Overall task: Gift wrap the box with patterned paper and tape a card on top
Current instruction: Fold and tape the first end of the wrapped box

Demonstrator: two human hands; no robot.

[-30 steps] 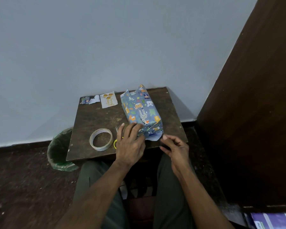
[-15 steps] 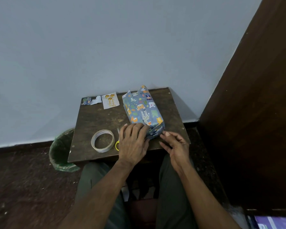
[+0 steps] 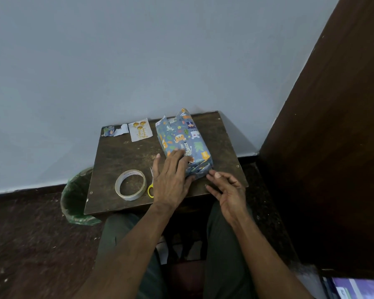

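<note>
The box (image 3: 185,143) lies on a small dark wooden table (image 3: 125,156), covered in blue paper with animal prints. Its far end still has loose paper standing up. My left hand (image 3: 171,178) lies flat on the near left part of the box, fingers straight, thumb under the near end. My right hand (image 3: 227,190) hovers just in front of the near folded end, fingers relaxed and spread, holding nothing. A white card (image 3: 140,130) with gold balloons lies at the table's back edge. A tape roll (image 3: 130,184) sits at the near left.
Yellow-handled scissors (image 3: 151,187) lie between the tape roll and my left hand, partly hidden. Paper scraps (image 3: 115,131) lie at the back left corner. A green-lined bin (image 3: 77,197) stands left of the table. A dark wooden panel (image 3: 333,147) rises on the right.
The white paper flap at the near end has been folded in against the box. My right hand has let go and drawn back slightly. My left hand has slid further onto the box.
</note>
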